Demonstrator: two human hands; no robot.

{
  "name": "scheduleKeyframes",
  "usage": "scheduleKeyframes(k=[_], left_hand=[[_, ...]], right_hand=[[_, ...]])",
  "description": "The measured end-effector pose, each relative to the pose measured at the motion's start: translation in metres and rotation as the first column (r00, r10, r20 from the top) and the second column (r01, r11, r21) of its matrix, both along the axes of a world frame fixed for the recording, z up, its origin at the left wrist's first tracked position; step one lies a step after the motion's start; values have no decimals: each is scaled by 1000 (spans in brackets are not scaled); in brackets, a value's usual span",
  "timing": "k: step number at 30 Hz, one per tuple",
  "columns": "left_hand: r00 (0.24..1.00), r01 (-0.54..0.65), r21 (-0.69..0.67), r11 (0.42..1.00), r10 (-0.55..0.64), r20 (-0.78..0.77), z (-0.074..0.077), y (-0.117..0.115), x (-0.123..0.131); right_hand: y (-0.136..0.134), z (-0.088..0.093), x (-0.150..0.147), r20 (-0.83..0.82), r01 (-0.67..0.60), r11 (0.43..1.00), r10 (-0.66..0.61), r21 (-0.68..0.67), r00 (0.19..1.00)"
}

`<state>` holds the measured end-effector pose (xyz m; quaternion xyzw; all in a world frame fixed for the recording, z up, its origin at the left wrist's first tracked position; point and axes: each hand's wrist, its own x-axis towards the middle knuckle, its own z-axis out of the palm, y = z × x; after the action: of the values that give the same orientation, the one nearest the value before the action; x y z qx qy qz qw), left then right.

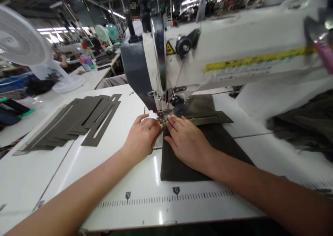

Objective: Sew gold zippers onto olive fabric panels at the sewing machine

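1. We work at the head of a white industrial sewing machine (229, 52), both bare hands close in front of its presser foot (162, 115).
2. Our left hand (142, 138) sits just left of the presser foot, fingers curled and partly closed, their tips at the near end of a slotted olive strip (205, 119). From this angle we cannot tell whether those fingers truly grip the strip or only press on it.
3. Our right hand (188, 142) lies open, fingers spread and flat, just in front of the machine's needle area. It rests on the strip and on a dark olive fabric panel (187, 163), with no visible grip on either.
4. The strip lies across the panel and runs from under our fingertips toward the right of the presser foot, with what looks like a zip showing in its slot.
5. The panel passes beneath the machine's head and extends toward us, under the right hand.
6. To the left of the machine, a stack of slotted olive strips (70, 121) fans out on the white desk (52, 191), well apart from our left hand.
7. To the right of the machine, a pile of dark fabric (299, 125) lies at the desk's far side.
8. Beyond the machine on the left, a white electric fan (20, 38) stands near the stack.
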<state>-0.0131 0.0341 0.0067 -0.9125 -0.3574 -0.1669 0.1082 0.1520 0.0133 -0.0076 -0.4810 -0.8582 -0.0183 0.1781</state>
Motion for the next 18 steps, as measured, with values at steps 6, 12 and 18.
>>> scheduleKeyframes(k=[6,12,18], left_hand=[[1000,18,22,1000,-18,6,-2,5,2],[1000,-6,-2,1000,6,14,-3,9,3],[998,-70,-29,997,69,-10,-3,6,6]], right_hand=[[5,0,3,25,-21,1000,21,-20,999],[11,-2,6,13,-40,999,40,9,999],[14,-5,7,3,-68,995,68,71,998]])
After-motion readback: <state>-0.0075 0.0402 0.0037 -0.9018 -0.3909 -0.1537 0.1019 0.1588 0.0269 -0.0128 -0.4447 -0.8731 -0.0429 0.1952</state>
